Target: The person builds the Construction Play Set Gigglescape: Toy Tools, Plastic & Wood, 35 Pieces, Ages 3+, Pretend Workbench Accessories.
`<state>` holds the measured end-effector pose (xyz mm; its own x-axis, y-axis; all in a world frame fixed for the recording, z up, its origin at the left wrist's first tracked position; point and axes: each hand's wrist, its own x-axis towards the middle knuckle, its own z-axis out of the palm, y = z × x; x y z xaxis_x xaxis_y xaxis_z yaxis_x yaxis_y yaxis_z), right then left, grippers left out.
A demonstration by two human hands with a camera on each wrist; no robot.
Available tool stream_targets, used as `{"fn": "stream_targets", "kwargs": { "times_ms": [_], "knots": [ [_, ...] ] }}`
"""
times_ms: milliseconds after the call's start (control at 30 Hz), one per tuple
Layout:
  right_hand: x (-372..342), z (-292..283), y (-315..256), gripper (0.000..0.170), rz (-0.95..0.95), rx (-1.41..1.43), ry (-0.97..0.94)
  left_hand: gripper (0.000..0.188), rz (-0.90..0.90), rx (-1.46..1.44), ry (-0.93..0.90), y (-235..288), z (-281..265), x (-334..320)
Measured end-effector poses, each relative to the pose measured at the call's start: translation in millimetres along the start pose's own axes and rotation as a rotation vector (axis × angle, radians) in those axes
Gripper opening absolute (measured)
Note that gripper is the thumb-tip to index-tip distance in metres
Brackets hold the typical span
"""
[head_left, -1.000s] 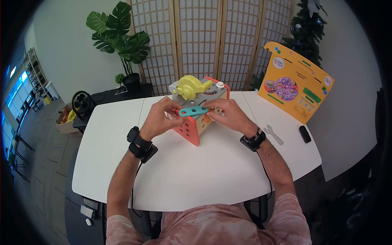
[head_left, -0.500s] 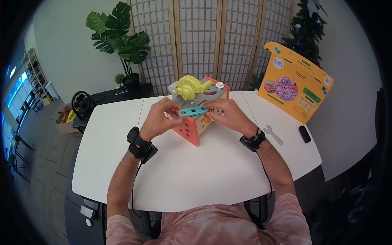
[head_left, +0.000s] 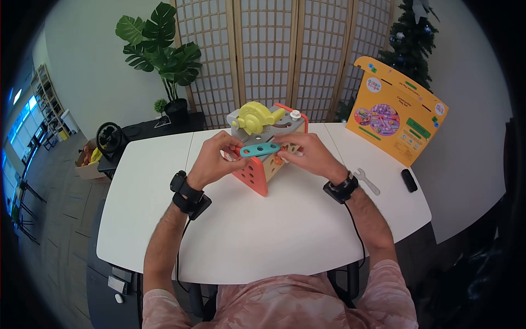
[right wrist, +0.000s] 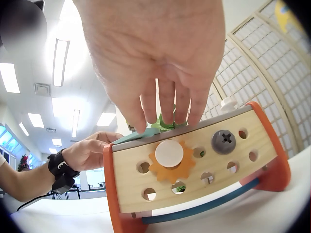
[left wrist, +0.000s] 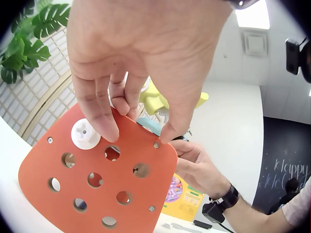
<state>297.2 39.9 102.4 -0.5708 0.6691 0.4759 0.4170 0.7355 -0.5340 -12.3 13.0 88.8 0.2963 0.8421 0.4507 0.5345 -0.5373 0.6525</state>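
A teal strip with holes [head_left: 260, 149] lies over the near edge of the toy workbench's grey top [head_left: 280, 130]. The left hand [head_left: 211, 159] pinches its left end; in the left wrist view that hand's fingers [left wrist: 102, 114] reach over the red side panel [left wrist: 116, 170], beside a white screw head [left wrist: 85, 134]. At the strip's right end, the right hand [head_left: 314, 157] holds it between thumb and fingers. The right wrist view has the right hand [right wrist: 160, 63] above the wooden panel [right wrist: 131, 182], which carries an orange gear [right wrist: 183, 167] and a grey screw [right wrist: 223, 141].
On the workbench top stand a yellow saw-like toy [head_left: 253, 118] and a white screw [head_left: 295, 114]. Right of them on the white table [head_left: 246, 236] lie a grey wrench [head_left: 368, 181] and a black object [head_left: 409, 180]. An orange box [head_left: 397, 112] stands at the back right.
The right hand and wrist have shifted very slightly to the right. The left hand and the teal strip look nearly still.
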Motion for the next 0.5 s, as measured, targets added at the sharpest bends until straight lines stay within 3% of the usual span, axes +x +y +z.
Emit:
{"fn": "stream_targets", "kwargs": {
  "times_ms": [133, 233, 300, 500],
  "knots": [
    [-4.3, -13.1, 15.2, 0.034, -0.076, 0.004, 0.039, 0.042, 0.014, -0.058, 0.019, 4.7, -1.7, -7.2],
    [-16.3, -38.9, 12.1, 0.032, 0.047, -0.025, 0.035, 0.049, 0.03, -0.093, 0.046, 7.1, -8.1, -16.8],
    [-28.8, -54.0, 26.0, 0.029, 0.085, 0.039, 0.1, 0.052, -0.065, -0.061, 0.042, 3.3, -15.3, -25.8],
    [-77.6, -107.7, 54.5, 0.022, 0.311, -0.092, 0.065, 0.033, -0.122, -0.011, 0.044, -18.6, -27.4, -46.9]
  ]
}}
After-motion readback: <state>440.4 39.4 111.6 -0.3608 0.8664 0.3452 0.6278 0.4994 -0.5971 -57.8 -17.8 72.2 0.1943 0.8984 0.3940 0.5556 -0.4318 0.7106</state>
